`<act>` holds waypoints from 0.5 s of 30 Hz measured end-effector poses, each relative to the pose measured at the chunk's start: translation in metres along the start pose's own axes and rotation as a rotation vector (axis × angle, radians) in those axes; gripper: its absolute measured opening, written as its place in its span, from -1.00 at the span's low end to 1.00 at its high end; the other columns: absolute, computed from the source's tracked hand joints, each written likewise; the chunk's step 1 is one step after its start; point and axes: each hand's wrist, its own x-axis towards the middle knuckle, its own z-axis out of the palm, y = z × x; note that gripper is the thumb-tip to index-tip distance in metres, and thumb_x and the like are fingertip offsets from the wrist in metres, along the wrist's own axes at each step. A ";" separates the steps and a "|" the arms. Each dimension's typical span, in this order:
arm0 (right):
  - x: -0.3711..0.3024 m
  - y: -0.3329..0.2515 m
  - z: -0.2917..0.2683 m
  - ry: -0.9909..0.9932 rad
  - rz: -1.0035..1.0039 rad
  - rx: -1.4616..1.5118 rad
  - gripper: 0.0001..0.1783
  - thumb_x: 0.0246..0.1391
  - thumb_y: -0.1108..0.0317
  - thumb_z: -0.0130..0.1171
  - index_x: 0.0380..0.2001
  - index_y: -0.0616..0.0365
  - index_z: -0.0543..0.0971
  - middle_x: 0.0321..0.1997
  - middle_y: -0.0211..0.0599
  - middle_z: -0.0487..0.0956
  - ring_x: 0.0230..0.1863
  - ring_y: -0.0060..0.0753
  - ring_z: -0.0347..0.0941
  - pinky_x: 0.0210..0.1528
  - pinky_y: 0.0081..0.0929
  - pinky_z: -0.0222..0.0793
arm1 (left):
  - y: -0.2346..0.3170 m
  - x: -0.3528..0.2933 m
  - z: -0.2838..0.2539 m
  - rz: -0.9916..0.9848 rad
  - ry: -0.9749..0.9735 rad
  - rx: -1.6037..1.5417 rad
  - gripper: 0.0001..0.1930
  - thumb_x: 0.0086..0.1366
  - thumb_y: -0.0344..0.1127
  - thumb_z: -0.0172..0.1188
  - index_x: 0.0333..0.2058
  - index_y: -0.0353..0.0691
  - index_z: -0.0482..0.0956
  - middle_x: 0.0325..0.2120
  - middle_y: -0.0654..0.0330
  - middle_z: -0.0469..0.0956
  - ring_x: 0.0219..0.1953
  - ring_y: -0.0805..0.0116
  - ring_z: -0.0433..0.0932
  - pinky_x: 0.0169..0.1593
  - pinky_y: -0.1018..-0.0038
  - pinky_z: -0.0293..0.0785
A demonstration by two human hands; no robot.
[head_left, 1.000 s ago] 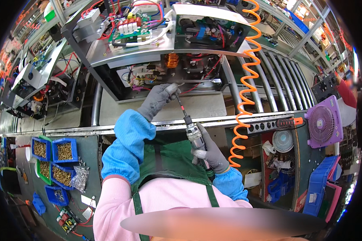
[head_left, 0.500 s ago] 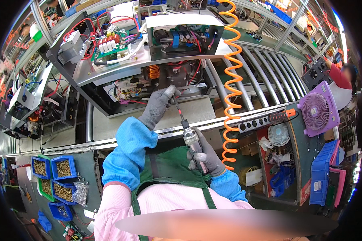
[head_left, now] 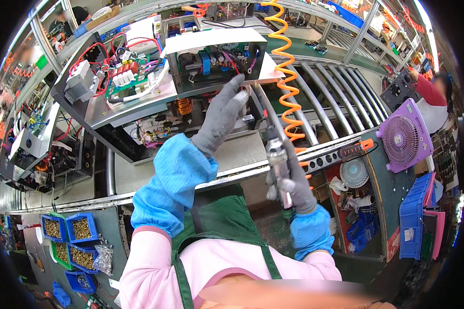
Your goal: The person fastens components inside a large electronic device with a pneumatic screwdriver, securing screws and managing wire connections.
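Gripping pwr screwdriver (head_left: 277, 156), R hand (head_left: 297, 186) has its tip nr metal case (head_left: 148, 103). L hand (head_left: 222, 113) at case front; can't tell its grip.

At upper right, a hand could pass above the silver metal rollers (head_left: 335, 99); 1 orange coiled plastic hose (head_left: 292, 92) hangs across their left side, and the open black-and-silver metal chassis (head_left: 162, 98) blocks the upper left.
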 end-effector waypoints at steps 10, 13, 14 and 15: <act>0.023 -0.052 -0.002 0.006 -0.001 -0.303 0.08 -0.29 0.42 0.12 0.39 -0.05 -0.08 -0.18 -0.22 0.42 -0.47 -0.50 0.44 -0.49 -0.52 0.49 | 0.006 0.022 0.009 -0.007 -0.044 0.113 -0.44 0.32 -0.30 -0.03 0.28 -0.25 0.14 -0.39 0.35 0.37 -0.47 0.63 0.26 -0.37 0.69 0.25; 0.023 -0.054 -0.005 -0.001 0.004 -0.334 0.06 -0.27 0.43 0.09 0.39 -0.04 -0.08 -0.14 -0.20 0.41 -0.46 -0.50 0.44 -0.49 -0.53 0.49 | 0.011 0.024 0.014 -0.067 -0.071 0.091 -0.45 0.32 -0.31 -0.03 0.27 -0.25 0.15 -0.38 0.34 0.36 -0.46 0.63 0.26 -0.36 0.69 0.26; 0.023 -0.055 -0.005 -0.008 0.002 -0.336 0.06 -0.26 0.43 0.09 0.39 -0.05 -0.08 -0.14 -0.20 0.40 -0.47 -0.50 0.44 -0.49 -0.53 0.49 | 0.010 0.026 0.015 -0.054 -0.058 0.078 -0.43 0.30 -0.28 -0.02 0.27 -0.23 0.15 -0.47 0.33 0.34 -0.48 0.59 0.28 -0.38 0.64 0.27; 0.023 -0.056 -0.005 -0.006 0.000 -0.336 0.06 -0.26 0.43 0.09 0.39 -0.05 -0.08 -0.14 -0.20 0.40 -0.47 -0.50 0.44 -0.49 -0.53 0.49 | 0.008 0.029 0.015 -0.042 -0.046 0.065 -0.42 0.29 -0.25 -0.02 0.27 -0.21 0.15 -0.56 0.31 0.32 -0.50 0.56 0.29 -0.40 0.59 0.29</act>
